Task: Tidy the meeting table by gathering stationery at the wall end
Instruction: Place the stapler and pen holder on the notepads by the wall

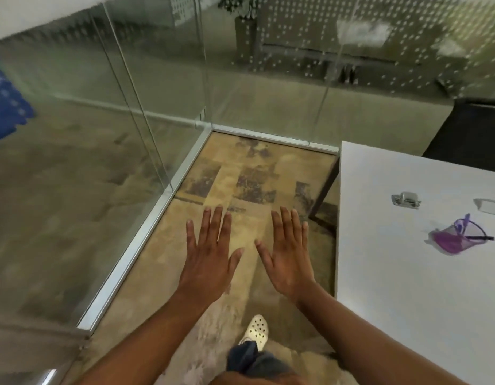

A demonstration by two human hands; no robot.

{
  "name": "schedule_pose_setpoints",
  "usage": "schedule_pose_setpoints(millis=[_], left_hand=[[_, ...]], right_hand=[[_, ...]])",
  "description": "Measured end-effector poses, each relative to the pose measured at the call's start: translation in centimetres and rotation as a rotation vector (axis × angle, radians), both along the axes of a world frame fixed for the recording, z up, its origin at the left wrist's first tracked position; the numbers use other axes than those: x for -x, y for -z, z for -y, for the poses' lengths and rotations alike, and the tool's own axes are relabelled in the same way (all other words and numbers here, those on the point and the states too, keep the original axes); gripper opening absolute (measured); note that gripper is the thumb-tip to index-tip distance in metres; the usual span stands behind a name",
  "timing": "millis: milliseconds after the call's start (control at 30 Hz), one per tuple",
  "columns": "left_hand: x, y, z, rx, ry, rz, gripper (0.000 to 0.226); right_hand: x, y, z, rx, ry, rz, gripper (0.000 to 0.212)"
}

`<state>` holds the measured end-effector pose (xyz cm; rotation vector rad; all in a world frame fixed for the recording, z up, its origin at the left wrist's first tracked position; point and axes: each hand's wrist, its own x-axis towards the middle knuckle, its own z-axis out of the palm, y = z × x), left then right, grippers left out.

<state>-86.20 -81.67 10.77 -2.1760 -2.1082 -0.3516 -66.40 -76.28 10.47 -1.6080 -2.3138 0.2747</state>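
- Left hand (pixel 210 257) and right hand (pixel 286 259): both flat, fingers straight and spread, palms down, nothing held. They hang over the carpet (pixel 240 190), left of the table, touching nothing. Reads as a ready pose, not a reach.
- White meeting table (pixel 393 301) sits at right; its far end lies near the glass wall (pixel 157 79), which looks to be the gather point.
- Stationery on the table, right side, well apart from both hands: metal stapler-like item (pixel 406 200), purple mesh holder (pixel 450 241) lying on its side with a dark pen (pixel 481 238) sticking out, and a pale flat item (pixel 490 207) cut off by the frame edge, identity unclear.
- Items are scattered, not grouped, so gathering probably hasn't started.
- Person stands on the carpet, one white clog (pixel 256 330) visible; likely needs to turn right to reach anything.
- Dark chair (pixel 468 134) at far right.
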Motion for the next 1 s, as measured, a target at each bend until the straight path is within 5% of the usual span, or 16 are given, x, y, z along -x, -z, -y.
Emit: schedule_pose_setpoints(millis=[567, 1000], left_hand=[[-3.8, 2.4, -28.7, 0.108, 0.330, -0.011, 0.081], [-15.2, 2.6, -48.9, 0.144, 0.930, 0.076, 0.080]], right_hand=[[-5.3, 1.8, -21.5, 0.069, 0.343, 0.001, 0.078], [-11.8, -0.4, -30.4, 0.142, 0.903, 0.111, 0.085]])
